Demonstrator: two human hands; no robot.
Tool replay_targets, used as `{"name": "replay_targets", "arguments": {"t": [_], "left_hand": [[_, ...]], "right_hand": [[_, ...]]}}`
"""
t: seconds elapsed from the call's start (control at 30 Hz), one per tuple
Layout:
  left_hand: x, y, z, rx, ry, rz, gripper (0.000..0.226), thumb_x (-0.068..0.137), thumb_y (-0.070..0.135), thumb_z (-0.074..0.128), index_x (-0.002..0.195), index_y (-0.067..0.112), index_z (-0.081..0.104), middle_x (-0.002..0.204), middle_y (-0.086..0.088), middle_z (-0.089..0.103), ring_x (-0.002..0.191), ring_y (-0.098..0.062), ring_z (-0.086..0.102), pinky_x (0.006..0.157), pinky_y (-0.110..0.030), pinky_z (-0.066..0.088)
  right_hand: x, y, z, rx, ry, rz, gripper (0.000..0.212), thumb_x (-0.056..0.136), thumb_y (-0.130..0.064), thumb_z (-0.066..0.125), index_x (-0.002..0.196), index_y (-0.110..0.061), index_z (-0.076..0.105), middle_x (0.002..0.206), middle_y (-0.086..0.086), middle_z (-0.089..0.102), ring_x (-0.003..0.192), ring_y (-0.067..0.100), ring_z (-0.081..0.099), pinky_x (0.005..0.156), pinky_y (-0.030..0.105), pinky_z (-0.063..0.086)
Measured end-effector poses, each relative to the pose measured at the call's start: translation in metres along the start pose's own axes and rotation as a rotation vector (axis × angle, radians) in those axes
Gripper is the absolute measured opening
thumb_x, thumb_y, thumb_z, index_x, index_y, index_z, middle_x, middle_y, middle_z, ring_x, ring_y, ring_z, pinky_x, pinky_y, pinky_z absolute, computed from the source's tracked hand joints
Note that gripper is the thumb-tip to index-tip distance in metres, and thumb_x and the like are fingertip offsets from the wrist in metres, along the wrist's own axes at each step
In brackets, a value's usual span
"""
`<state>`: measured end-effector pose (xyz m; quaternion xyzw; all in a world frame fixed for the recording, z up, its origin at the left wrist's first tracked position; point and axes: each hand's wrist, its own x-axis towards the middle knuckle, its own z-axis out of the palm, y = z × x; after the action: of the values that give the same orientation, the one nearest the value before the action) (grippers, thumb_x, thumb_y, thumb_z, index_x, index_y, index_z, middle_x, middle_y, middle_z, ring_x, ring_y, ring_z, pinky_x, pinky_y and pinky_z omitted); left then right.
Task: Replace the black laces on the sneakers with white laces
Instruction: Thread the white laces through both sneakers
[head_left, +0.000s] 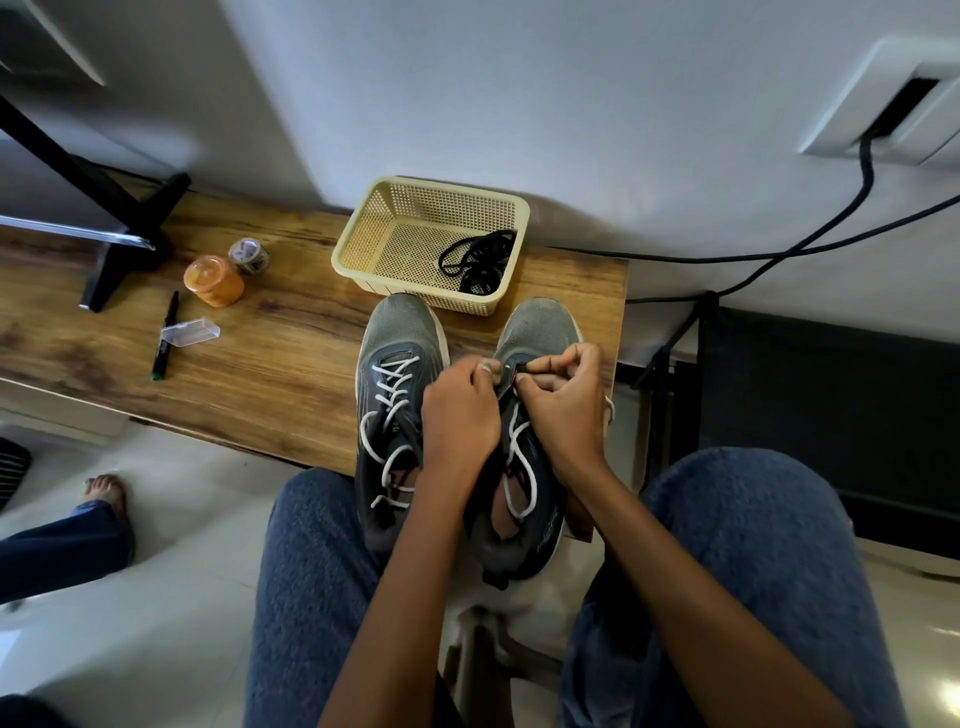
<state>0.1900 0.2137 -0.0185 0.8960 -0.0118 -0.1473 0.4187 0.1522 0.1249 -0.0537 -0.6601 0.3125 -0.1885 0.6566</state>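
The bench (270, 364) is grained, satin-finished wood, the basket (363, 218) perforated cream plastic, the sneakers (400, 322) matt grey knit mesh with woven cloth white laces (387, 395), and the floor (156, 623) glossy tile.

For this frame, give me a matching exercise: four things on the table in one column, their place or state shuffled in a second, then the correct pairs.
Things:
1. black laces
2. left sneaker
3. right sneaker
4. orange jar

Place or state:
A. lying on its side near the tape roll
B. white lace threaded, no hand on it
C. inside the beige basket
D. both hands working at its front eyelets

Pairs: 1-C, 2-B, 3-D, 4-A
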Motion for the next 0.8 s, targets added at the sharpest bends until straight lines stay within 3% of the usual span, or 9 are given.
{"name": "replay_targets", "arguments": {"t": [0.13,0.33,0.47,0.63,0.8], "left_hand": [[0.015,0.007,-0.003,0.166,-0.019,0.075,0.029,0.092,0.019,0.058,0.119,0.027,0.066,0.11,0.004,0.071,0.104,-0.015,0.063,0.09,-0.027,0.046],[0.023,0.007,-0.004,0.349,0.016,0.198,0.015,0.09,0.026,0.061,0.098,0.033,0.072,0.098,0.005,0.072,0.094,-0.02,0.064,0.078,-0.033,0.05],[0.024,0.004,-0.006,0.341,-0.016,0.251,0.011,0.09,0.025,0.062,0.094,0.029,0.071,0.093,0.002,0.072,0.09,-0.022,0.064,0.079,-0.038,0.051],[0.027,0.003,-0.006,0.365,-0.064,0.298,0.006,0.091,0.021,0.061,0.091,0.021,0.068,0.091,-0.002,0.069,0.086,-0.024,0.063,0.078,-0.042,0.051],[0.032,0.0,-0.005,0.406,-0.142,0.33,0.006,0.091,0.019,0.058,0.093,0.015,0.063,0.093,-0.006,0.065,0.086,-0.027,0.061,0.078,-0.045,0.05]], "right_hand": [[0.0,0.0,-0.001,-0.02,-0.011,-0.04,0.042,0.08,0.005,0.062,0.085,-0.026,0.035,0.09,0.013,0.064,0.075,0.015,0.068,0.065,0.016,0.051],[0.001,-0.001,-0.002,-0.043,-0.017,-0.049,0.034,0.08,0.006,0.062,0.091,-0.016,0.038,0.091,0.013,0.064,0.074,0.011,0.066,0.062,0.011,0.047],[0.001,0.0,-0.001,-0.061,-0.005,-0.054,0.04,0.079,0.006,0.062,0.083,-0.025,0.037,0.089,0.012,0.063,0.074,0.012,0.066,0.063,0.013,0.049],[0.0,-0.001,-0.002,-0.07,-0.009,-0.053,0.03,0.08,0.005,0.062,0.089,-0.015,0.042,0.087,0.008,0.063,0.075,0.012,0.066,0.061,0.01,0.047],[0.0,0.0,-0.003,-0.09,-0.01,-0.059,0.03,0.08,0.004,0.062,0.084,-0.02,0.045,0.087,0.007,0.064,0.075,0.012,0.064,0.063,0.011,0.048]]}}
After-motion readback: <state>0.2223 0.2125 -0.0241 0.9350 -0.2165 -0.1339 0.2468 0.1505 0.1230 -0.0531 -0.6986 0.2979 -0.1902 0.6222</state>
